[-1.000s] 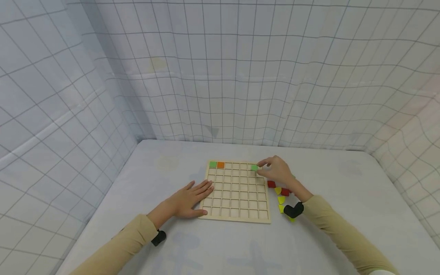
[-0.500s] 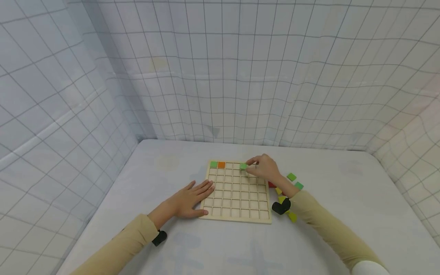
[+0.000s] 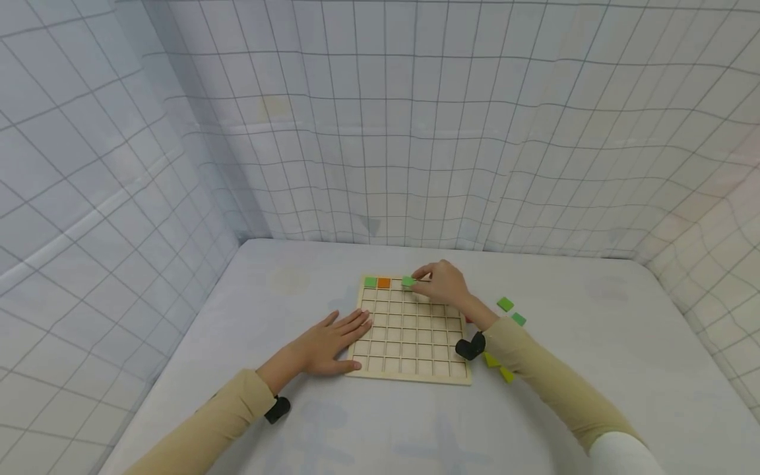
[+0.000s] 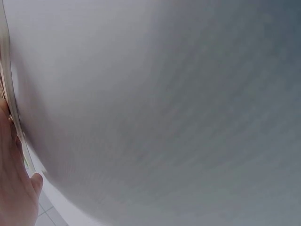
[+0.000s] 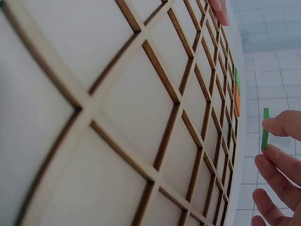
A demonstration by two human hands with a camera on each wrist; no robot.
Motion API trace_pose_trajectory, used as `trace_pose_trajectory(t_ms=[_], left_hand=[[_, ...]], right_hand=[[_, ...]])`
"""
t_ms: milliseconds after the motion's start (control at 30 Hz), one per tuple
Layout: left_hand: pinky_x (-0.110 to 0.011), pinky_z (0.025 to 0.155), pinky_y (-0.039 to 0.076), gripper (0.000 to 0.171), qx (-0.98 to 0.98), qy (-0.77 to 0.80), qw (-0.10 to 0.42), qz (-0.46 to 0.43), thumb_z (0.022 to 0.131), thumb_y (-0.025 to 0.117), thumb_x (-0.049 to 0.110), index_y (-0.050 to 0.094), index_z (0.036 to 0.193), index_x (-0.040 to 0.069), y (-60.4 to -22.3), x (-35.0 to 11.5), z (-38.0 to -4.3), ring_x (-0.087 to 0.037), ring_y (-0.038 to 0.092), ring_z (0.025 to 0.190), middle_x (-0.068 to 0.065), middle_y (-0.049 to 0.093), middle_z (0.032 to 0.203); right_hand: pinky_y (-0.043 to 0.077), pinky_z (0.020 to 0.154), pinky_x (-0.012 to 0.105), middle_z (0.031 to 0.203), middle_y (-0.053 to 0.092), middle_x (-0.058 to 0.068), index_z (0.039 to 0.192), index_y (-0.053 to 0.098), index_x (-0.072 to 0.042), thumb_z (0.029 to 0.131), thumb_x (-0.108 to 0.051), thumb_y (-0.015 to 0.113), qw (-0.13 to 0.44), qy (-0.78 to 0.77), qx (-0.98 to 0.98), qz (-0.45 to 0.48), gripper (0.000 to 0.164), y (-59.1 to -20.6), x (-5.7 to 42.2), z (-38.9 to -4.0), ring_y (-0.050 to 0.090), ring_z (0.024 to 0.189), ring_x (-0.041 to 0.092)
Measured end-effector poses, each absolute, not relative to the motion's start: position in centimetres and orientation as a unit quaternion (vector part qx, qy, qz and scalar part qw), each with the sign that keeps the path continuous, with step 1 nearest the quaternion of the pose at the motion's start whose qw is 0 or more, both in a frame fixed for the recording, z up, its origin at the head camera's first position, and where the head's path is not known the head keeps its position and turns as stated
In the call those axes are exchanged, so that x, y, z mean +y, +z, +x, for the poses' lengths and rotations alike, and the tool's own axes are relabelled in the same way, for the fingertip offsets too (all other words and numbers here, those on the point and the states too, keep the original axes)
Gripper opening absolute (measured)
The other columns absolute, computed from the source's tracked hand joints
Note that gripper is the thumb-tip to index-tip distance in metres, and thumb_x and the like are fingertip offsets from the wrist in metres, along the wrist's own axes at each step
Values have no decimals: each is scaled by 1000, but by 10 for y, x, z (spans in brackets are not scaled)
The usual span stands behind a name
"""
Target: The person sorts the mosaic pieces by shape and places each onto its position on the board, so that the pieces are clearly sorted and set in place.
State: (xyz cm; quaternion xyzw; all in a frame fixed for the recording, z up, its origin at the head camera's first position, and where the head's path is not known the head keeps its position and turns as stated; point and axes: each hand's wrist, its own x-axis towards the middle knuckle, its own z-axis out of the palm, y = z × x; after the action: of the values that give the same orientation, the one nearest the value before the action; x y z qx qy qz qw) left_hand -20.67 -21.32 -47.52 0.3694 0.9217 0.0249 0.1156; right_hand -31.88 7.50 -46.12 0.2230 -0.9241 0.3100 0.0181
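A wooden grid board [image 3: 410, 378] with square cells lies flat on the table. My right hand [image 3: 445, 284] pinches a light green square tile [image 3: 408, 282] by its edge between thumb and forefinger, over the board's far row. In the right wrist view that tile [image 5: 265, 128] is seen edge-on, apart from the board. A green tile [image 3: 370, 282] and an orange tile [image 3: 384, 283] sit side by side in cells at the far left corner. Fingers spread, my left hand [image 3: 325, 344] rests on the board's left edge. Only part of this hand [image 4: 16, 183] shows in the left wrist view.
Beyond the board's right side lie loose green tiles [image 3: 505, 304] and yellow tiles [image 3: 491, 359]. My right forearm partly covers this group, with a bit of red [image 3: 467, 320] showing. A grid-patterned cloth wall [image 3: 380, 165] encloses the table's back and sides.
My right hand has carried the green tile leftward along the board's far row, from its right end towards the orange tile. Its forearm uncovers green tiles on the right. My left hand stays put.
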Motion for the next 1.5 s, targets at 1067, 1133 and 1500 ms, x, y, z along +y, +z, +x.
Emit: trace_pose_trajectory(t_ms=[1067,1133,1500], left_hand=[[-58,117,17,81,921,32,112,371,94,43,59,17,155,12,-466,-215,-207,-27,14,150,-9,12,162],[-58,117,17,81,921,33,110,371,94,43,59,17,155,12,-467,-215,-206,-27,14,150,-9,12,162],[-59,116,17,80,920,44,111,373,95,44,58,18,155,11,-468,-212,-202,-27,15,150,-10,13,162]], right_hand=[[56,70,32,95,76,5,99,77,-11,83,-30,74,-23,287,-926,245,25,-459,53,-338,70,87,21],[56,70,32,95,76,5,99,77,-11,83,-29,73,-23,286,-927,243,24,-459,52,-338,69,89,22],[55,67,30,98,75,7,102,76,-9,85,-25,73,-24,265,-937,228,24,-462,50,-329,69,87,21]])
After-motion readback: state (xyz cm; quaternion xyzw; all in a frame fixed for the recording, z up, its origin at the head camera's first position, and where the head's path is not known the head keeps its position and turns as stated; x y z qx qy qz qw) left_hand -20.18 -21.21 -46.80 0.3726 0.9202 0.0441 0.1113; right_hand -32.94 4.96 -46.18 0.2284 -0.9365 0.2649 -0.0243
